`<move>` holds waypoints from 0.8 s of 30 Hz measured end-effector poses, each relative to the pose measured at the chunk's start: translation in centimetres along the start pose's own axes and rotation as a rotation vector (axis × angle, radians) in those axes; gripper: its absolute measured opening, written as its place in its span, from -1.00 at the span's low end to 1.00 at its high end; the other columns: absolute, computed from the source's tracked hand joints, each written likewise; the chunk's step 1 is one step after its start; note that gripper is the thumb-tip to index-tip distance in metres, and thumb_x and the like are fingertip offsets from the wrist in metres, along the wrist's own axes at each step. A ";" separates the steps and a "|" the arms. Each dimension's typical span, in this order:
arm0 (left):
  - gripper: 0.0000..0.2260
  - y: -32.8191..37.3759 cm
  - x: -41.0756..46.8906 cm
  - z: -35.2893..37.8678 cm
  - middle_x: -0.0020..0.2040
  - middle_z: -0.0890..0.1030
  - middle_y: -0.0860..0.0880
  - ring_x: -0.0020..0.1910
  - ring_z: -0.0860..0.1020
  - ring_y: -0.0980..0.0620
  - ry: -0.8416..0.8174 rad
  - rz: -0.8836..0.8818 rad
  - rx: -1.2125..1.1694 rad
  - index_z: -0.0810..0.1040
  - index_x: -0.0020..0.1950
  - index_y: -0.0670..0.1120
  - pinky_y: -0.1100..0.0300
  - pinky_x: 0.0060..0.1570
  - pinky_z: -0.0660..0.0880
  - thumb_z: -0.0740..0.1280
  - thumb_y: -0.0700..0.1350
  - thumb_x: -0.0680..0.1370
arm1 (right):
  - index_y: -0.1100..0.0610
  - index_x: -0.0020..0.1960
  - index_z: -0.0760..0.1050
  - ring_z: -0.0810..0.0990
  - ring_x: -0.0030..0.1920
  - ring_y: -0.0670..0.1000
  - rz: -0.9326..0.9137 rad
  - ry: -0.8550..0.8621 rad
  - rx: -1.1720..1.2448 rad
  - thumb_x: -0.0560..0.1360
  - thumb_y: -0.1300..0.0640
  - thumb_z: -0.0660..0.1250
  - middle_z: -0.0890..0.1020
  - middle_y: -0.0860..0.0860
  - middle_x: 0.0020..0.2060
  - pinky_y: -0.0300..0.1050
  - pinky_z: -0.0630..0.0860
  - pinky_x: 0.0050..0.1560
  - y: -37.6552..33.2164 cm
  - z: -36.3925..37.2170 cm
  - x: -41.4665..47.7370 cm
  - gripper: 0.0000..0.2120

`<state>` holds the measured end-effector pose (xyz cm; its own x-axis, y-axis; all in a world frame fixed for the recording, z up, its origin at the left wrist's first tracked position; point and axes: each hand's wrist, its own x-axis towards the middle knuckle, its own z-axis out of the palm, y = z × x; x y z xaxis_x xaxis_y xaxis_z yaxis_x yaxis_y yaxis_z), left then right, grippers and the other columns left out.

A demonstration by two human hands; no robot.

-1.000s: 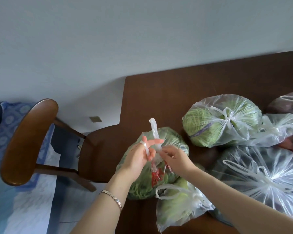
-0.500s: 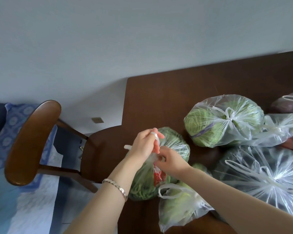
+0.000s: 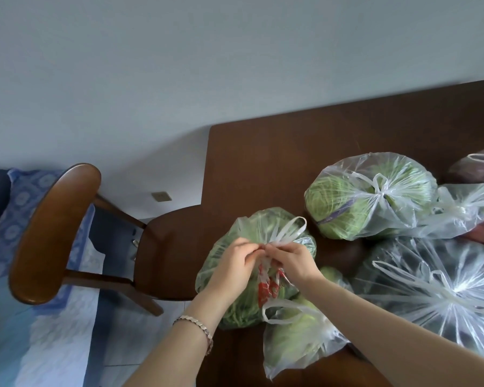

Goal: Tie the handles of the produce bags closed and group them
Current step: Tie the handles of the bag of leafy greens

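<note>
A clear bag of green beans (image 3: pixel 235 308) with red print lies at the table's left edge. My left hand (image 3: pixel 232 263) and my right hand (image 3: pixel 294 263) meet above it, both pinching its white handles (image 3: pixel 287 233), which loop up and to the right. A small tied bag of greens (image 3: pixel 296 339) lies just in front. A tied cabbage bag (image 3: pixel 366 196) sits behind on the right, and a large tied bag of dark produce (image 3: pixel 442 291) lies at the right.
The dark wooden table (image 3: pixel 277 152) ends just left of the bean bag. A wooden chair (image 3: pixel 56 230) stands at that edge. More tied bags (image 3: pixel 475 210) crowd the far right. Blue patterned bedding (image 3: pixel 17 208) lies beyond the chair.
My hands have drawn together low over the bean bag. The handle that stood upright a second ago now forms a loop leaning to the right.
</note>
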<state>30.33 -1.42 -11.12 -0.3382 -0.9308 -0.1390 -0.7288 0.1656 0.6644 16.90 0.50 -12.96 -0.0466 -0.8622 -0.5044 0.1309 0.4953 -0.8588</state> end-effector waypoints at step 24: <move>-0.82 1.1 0.4 0.1 -0.28 0.60 -0.01 -0.45 0.42 0.20 -0.048 -0.314 -0.168 0.65 -0.02 -0.13 0.46 -0.54 0.28 0.31 -0.06 0.54 | 0.26 0.09 0.58 0.55 -0.07 0.15 -0.449 -0.021 -0.813 0.51 0.27 0.25 0.54 0.17 0.00 -0.13 0.41 -0.10 0.6 -0.4 0.1 -0.79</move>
<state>29.36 -1.62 -10.51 -0.1432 -0.9108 -0.3872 -0.6950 -0.1860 0.6946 16.63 0.75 -13.54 0.0943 -0.9889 -0.1145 -0.6300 0.0298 -0.7760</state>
